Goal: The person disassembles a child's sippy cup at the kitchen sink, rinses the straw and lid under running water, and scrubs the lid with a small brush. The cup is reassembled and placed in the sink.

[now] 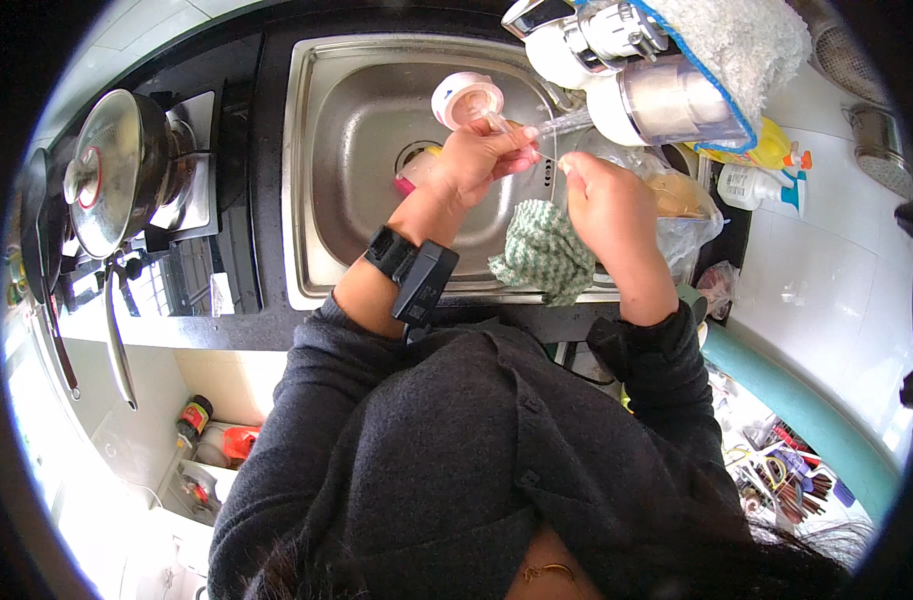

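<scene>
Over the stainless steel sink (366, 150), my left hand (486, 154) grips a small clear piece, perhaps plastic, between thumb and fingers. My right hand (603, 199) is closed to its right, thumb and forefinger pinching the end of a thin strand that runs towards my left hand. A pink and white round container (468, 99) lies just beyond my left fingers in the sink. Partly behind my left wrist is a pink and yellow item (415, 176) near the drain. A green and white checked cloth (548, 251) hangs over the sink's front rim, below my right hand.
A chrome faucet with a white filter (614, 105) overhangs the sink's far right, a fluffy white cloth (756, 45) beside it. Plastic bags (685, 206) and spray bottles (749, 187) stand at the right. A lidded pan (111, 172) sits on the stove at the left, its handle pointing towards me.
</scene>
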